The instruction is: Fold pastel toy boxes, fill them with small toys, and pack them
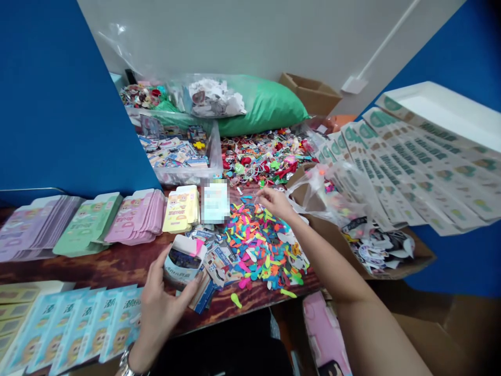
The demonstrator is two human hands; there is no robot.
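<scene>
In my left hand (162,300) is a small pale blue printed card box (180,274), its top flap up and a bit of bright pink showing at the opening. My fingers and thumb wrap round its sides. My right hand (275,201) reaches over the far edge of a heap of small coloured uninflated balloons (262,240), fingers partly stretched and bent down; I see nothing held in them. Close to its fingertips lie small blue pieces (246,198). Beside the box, printed cards (221,263) lie in a loose pile, partly covered by the heap.
Folded cartons stand leftward in purple (25,224), green (88,222), pink (133,214) and yellow (181,209) stacks. Light blue packs (84,329) fan out at lower left. Behind lie mixed trinkets (266,156) and a bin of cards (176,151). Rightward stands a cardboard box (332,230).
</scene>
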